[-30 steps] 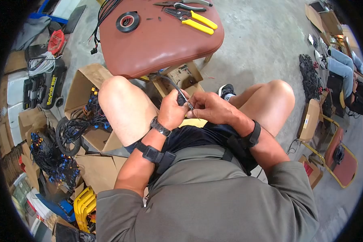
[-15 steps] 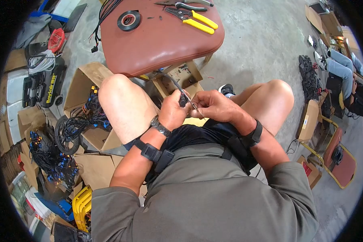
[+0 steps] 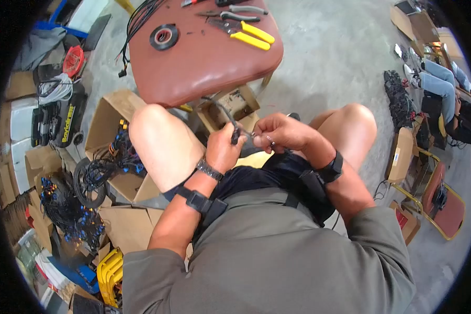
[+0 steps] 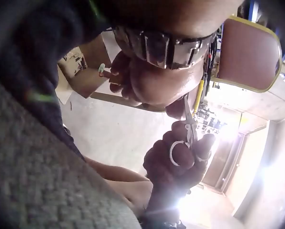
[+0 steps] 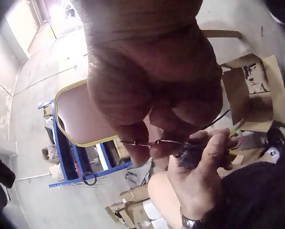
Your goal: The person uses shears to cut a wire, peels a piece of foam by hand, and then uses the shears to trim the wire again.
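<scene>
In front of the lap, my left hand (image 3: 224, 150) grips a dark cable (image 3: 225, 111) that runs up toward the chair seat. A black piece (image 5: 190, 156) shows between its thumb and fingers in the right wrist view. Thin coloured wires (image 5: 236, 138) stick out beside that hand. My right hand (image 3: 283, 133) holds small metal scissors (image 4: 190, 126), with a finger through one ring handle. Their blades point at the left hand, tips right at its fingers. In the right wrist view the right hand's back hides part of the scissors.
A red-brown chair seat (image 3: 204, 63) ahead carries black tape (image 3: 164, 37), yellow-handled wire strippers (image 3: 248, 36) and grey-handled pliers (image 3: 240, 15). An open cardboard box (image 3: 206, 123) sits below it. Boxes of cable bundles (image 3: 83, 220) crowd the left. Another person's legs (image 3: 438, 81) show far right.
My right hand has drawn slightly rightward from the left, and a scissors ring handle now shows at its fingers. The left hand keeps hold of the cable. The head view has shifted a little.
</scene>
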`<state>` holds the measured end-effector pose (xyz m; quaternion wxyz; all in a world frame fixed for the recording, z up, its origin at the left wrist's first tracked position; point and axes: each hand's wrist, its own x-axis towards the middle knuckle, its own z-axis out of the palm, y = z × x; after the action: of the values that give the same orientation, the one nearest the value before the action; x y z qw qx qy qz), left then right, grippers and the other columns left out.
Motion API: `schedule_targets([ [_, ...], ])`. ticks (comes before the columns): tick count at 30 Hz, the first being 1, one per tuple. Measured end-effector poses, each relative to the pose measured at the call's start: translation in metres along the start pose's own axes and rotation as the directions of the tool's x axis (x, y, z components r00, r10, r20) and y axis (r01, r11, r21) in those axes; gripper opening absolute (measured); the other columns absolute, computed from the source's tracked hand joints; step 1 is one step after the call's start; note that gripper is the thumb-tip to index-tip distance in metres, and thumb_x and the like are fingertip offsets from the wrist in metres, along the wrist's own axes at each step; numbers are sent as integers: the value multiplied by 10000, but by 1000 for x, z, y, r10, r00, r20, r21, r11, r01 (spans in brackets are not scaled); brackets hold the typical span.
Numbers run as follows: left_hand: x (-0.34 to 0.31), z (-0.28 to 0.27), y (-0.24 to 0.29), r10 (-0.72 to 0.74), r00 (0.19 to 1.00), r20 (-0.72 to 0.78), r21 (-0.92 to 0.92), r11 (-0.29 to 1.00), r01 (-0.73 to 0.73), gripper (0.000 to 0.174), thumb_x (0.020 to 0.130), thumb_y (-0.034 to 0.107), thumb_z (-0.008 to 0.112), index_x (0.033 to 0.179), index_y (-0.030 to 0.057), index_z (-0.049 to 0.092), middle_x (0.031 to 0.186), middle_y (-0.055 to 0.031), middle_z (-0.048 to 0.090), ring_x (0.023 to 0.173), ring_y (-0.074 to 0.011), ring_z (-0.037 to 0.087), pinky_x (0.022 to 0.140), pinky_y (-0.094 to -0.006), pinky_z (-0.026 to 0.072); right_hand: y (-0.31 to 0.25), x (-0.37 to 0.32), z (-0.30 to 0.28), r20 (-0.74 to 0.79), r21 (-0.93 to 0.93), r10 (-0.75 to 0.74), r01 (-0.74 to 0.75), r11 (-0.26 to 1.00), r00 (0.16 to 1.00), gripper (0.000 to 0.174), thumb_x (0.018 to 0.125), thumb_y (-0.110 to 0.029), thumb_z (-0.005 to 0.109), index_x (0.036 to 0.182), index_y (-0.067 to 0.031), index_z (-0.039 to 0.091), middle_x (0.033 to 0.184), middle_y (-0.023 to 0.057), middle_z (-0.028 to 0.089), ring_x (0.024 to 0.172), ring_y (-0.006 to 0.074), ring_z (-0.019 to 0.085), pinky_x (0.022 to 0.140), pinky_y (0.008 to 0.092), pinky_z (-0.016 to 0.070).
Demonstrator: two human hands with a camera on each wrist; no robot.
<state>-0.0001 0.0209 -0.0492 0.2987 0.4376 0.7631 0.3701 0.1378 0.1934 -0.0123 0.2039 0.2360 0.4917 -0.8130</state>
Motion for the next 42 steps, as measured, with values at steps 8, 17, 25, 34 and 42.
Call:
schedule_targets([
  [8,8,3,-5,-178,984,17,-212,961,178,254,795,36,644,1046,11,612,883,-192,671,832,-285,674,759,-362,520,3,16,11,-50,-349,-290,255,902,956,272,824,-244,790,859,-13,650,740,35,666,691,92,582,626,303,497],
  [17,4,8,-12,-237,959,-157,-242,951,195,238,739,-15,693,971,5,645,796,-104,685,708,-186,658,660,-330,517,-1,36,13,43,-751,-277,214,625,960,316,861,-309,723,866,-9,625,769,148,602,697,231,586,644,381,465],
  [25,3,-6,11,-370,918,-142,-501,827,256,205,786,-35,705,944,3,580,754,-49,633,624,-151,630,559,-282,506,-12,17,17,-37,-503,-325,264,823,945,290,828,-245,744,934,-4,626,768,138,647,697,220,619,637,359,491],
  [34,-2,-2,4,-288,921,262,-499,776,385,214,821,104,765,972,16,642,823,-9,668,707,-91,632,608,-253,518,-10,36,20,-187,-834,-609,203,514,771,336,778,-271,758,935,-23,595,839,171,670,775,348,656,678,413,513],
  [42,-13,-9,-1,-268,912,311,-621,668,409,435,940,461,630,893,28,634,719,-58,676,613,-122,639,496,-228,457,-3,57,12,-80,-868,-672,280,410,737,320,769,-265,766,929,-22,632,798,153,670,718,281,651,670,380,520],
])
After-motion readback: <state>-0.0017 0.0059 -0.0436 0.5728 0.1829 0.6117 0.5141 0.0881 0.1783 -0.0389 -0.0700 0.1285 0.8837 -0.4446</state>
